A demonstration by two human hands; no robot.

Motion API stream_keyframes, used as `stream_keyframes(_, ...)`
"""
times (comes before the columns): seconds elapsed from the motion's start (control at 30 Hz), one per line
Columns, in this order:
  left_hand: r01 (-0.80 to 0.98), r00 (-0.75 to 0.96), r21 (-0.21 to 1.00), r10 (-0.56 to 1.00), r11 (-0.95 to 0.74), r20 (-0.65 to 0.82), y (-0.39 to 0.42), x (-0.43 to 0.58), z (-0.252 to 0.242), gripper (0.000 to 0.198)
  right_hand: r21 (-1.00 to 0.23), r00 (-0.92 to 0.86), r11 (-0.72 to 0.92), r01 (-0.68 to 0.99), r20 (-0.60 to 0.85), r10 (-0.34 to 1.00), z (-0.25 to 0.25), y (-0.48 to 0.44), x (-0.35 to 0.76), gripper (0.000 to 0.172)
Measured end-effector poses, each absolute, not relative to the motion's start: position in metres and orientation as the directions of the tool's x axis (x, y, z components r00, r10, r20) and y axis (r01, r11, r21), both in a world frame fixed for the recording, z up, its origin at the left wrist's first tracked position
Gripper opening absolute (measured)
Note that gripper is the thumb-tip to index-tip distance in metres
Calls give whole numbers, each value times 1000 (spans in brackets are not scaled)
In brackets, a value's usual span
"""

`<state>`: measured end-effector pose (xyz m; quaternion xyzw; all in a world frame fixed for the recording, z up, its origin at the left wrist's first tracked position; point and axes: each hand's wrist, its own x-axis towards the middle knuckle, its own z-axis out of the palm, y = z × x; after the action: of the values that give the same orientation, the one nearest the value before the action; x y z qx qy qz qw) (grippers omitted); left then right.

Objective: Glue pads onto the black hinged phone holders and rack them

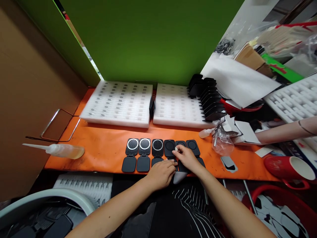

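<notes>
A row of several black hinged two-panel units lies along the front of the orange table. Three on the left, such as this ring-marked unit [145,145], show a pale ring on a textured upper panel. Farther right, a dark-topped unit [169,147] has a plain dark circle. My left hand [160,173] lies over the lower panels, its fingers extended and touching them. My right hand [187,158] is closed in a pinch at the dark-topped units, with a small white piece [176,149] at its fingertips. Below it, a grey-white flat piece [180,177] juts over the edge.
Two white foam trays [116,122] [178,121] stand behind; black plates [210,99] fill part of the right one. A squeeze bottle [65,150] lies left, beside a wire stand [59,124]. At right are a clear bag [223,143] and a red mug [284,167].
</notes>
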<state>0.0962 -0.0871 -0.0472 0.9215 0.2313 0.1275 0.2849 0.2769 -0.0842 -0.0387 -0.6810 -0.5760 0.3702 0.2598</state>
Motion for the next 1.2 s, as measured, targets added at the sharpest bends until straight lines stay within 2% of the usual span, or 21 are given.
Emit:
stream_keyframes(0.6, 352, 861, 572, 497, -741, 114, -87, 97, -48, 20, -711, 123, -251, 656, -227, 966, -31, -80, 269, 13)
stream_keyframes(0.8, 355, 864, 577, 494, -735, 98, -86, 97, -46, 21, -653, 115, -246, 716, -237, 965, -25, -77, 268, 13)
stream_keyframes(0.93, 351, 864, 583, 493, -733, 99, -86, 97, -47, 21, -524, 94, -211, 825, -241, 966, -22, -75, 267, 12)
stream_keyframes(1.07, 348, 865, 583, 491, -734, 101, -86, 97, -49, 21, -262, 93, -145, 954, -200, 975, -19, -65, 268, 24)
stream_keyframes(1.13, 348, 863, 586, 494, -732, 106, -86, 97, -50, 20, -180, 174, -204, 962, -172, 970, -20, -54, 270, 31)
stream_keyframes(1.2, 343, 865, 597, 492, -725, 101, -86, 97, -48, 21, -162, 255, -280, 946, -157, 954, -19, -43, 272, 32)
